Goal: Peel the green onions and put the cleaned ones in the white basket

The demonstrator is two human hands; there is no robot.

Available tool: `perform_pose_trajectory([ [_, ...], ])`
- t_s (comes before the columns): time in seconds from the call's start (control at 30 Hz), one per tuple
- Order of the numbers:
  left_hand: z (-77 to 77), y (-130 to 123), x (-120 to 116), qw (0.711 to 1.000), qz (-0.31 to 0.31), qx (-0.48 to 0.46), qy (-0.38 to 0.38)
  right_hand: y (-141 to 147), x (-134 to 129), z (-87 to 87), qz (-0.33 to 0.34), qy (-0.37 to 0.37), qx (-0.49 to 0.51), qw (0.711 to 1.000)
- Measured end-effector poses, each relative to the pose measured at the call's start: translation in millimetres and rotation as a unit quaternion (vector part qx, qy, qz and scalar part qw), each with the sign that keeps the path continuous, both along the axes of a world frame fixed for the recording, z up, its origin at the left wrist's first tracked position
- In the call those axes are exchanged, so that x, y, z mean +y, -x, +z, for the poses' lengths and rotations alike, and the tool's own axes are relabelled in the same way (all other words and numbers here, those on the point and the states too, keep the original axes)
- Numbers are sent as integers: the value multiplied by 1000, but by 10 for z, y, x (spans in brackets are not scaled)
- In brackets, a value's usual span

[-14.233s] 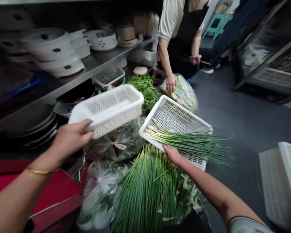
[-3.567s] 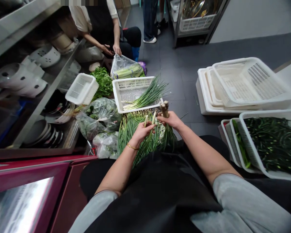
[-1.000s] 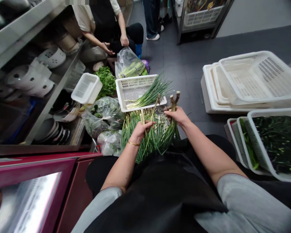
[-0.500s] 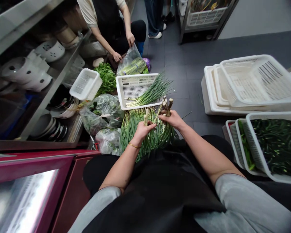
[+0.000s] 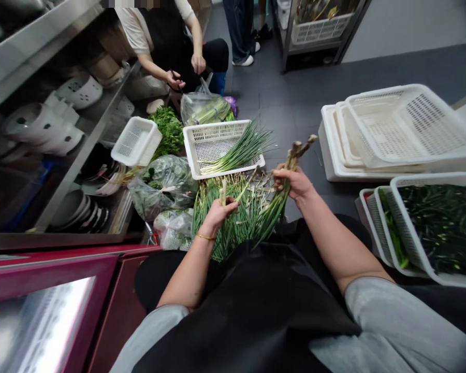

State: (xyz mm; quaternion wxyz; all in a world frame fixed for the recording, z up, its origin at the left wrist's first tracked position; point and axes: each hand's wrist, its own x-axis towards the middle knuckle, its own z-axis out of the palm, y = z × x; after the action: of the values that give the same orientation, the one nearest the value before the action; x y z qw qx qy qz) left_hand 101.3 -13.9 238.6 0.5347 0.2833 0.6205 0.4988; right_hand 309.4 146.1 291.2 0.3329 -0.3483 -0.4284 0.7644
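Head view: the left hand (image 5: 217,213) is closed, thumb and fingers pinching pale stalks (image 5: 222,191) that stand upright above the fist. One thin green onion (image 5: 249,180) slants up to the right from the fingertips; whether the fingers grip it cannot be told. The right hand (image 5: 297,183) is wrapped around a bunch of green onions (image 5: 294,153), root ends up and tilted right, leaves hanging below. The hands are apart, the right one higher in view. Below and between them lies a pile of green onions (image 5: 227,233), just beside the near edge of the white basket (image 5: 217,131). Inside this basket, a batch of green onions (image 5: 246,150) lies with pale ends toward the near left corner and leaf tips projecting over the right edge. Beyond the far edge rests a clear bag (image 5: 205,109); a co-worker (image 5: 165,33) has both hands near it. A small basket (image 5: 135,141) is positioned off the left edge, with a bag of leafy vegetables (image 5: 163,187) near the near left corner
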Motion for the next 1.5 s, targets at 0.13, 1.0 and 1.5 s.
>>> perform_pose_trajectory([
  [0.13, -76, 126, -156, 999, 23, -34, 26, -105, 193, -7, -113, -23, 0, 993],
  [1.0, 79, 134, -127, 993, -115, 22, 31, 5, 164, -118, -155, -81, -59, 983],
  [1.5, 138, 504, -431, 987, -133, 76, 52, -118, 343, -210, -146, -23, -157, 976],
])
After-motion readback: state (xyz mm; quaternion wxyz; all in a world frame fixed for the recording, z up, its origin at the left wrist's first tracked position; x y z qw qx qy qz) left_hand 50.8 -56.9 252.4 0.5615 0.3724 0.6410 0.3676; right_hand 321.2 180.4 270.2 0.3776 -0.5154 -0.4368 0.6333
